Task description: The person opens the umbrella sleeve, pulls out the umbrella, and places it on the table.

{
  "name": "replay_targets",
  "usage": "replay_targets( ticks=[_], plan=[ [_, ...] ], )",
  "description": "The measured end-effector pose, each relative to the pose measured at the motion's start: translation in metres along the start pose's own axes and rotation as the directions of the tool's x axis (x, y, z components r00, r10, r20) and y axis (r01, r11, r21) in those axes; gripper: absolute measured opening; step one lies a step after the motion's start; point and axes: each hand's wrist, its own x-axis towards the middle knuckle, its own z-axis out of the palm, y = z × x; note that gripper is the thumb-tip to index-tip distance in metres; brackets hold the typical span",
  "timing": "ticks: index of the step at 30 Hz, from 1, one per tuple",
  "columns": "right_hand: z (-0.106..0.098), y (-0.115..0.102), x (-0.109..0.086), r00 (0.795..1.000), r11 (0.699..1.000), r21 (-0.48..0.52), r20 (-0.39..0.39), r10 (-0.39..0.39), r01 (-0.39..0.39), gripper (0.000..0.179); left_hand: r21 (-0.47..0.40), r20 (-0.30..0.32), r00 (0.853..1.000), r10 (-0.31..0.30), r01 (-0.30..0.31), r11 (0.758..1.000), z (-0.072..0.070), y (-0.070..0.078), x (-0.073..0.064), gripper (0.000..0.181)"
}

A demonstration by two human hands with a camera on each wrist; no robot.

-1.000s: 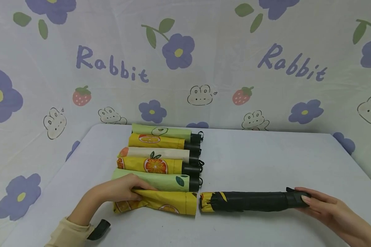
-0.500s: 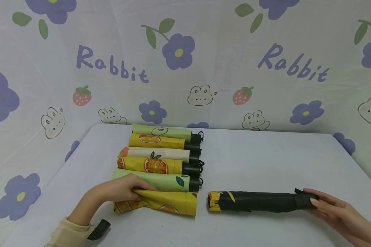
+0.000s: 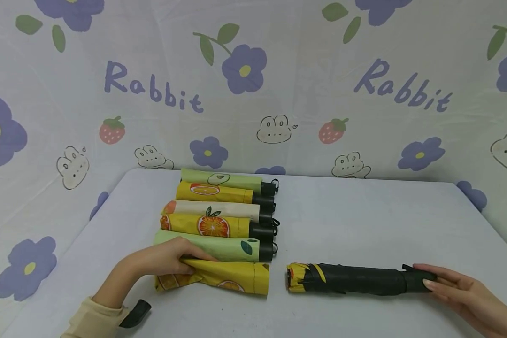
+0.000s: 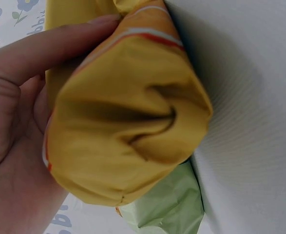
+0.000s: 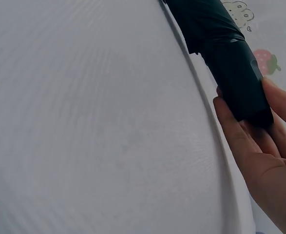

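Observation:
My left hand (image 3: 165, 257) grips a limp yellow umbrella sleeve (image 3: 232, 277) with orange-slice prints, pinching it near its left end. In the left wrist view the gathered closed end of the sleeve (image 4: 128, 122) faces the camera. My right hand (image 3: 460, 286) holds a folded black umbrella (image 3: 359, 279) by its handle end, fingers and thumb around it. Yellow fabric shows at the umbrella's left tip, which lies apart from the sleeve's right-hand opening. The right wrist view shows the black handle (image 5: 238, 83) between thumb and fingers.
Behind the sleeve, several sleeved umbrellas lie in a row, among them a light green one (image 3: 224, 246) and an orange-print one (image 3: 211, 226), black handles to the right. They rest on a white table (image 3: 363, 220). A patterned curtain (image 3: 304, 94) hangs behind.
My right hand has drawn the black umbrella rightward, widening the gap from the yellow sleeve, and its handle end has dropped slightly. My left hand and the sleeve have stayed in place.

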Motion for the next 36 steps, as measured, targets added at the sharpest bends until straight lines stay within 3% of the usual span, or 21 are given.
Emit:
replay_targets(
  ticks=[12, 23, 36],
  plan=[
    [0.0049, 0.0015, -0.0024, 0.996, 0.991, -0.105, -0.033, -0.083, 0.079, 0.048, 0.0, -0.001, 1.0, 0.005, -0.005, 1.0, -0.0004, 0.0022, -0.0003, 0.051],
    [0.0092, 0.0, -0.004, 0.993, 0.975, -0.216, -0.099, -0.065, 0.043, 0.059, -0.016, 0.005, 1.0, 0.011, -0.011, 1.0, 0.0002, 0.0016, 0.0001, 0.051],
    [0.008, 0.0006, -0.005, 0.993, 0.977, -0.199, -0.084, -0.088, 0.07, 0.056, -0.012, 0.004, 1.0, 0.023, -0.023, 1.0, 0.0007, 0.0008, 0.0, 0.052]
  ],
)
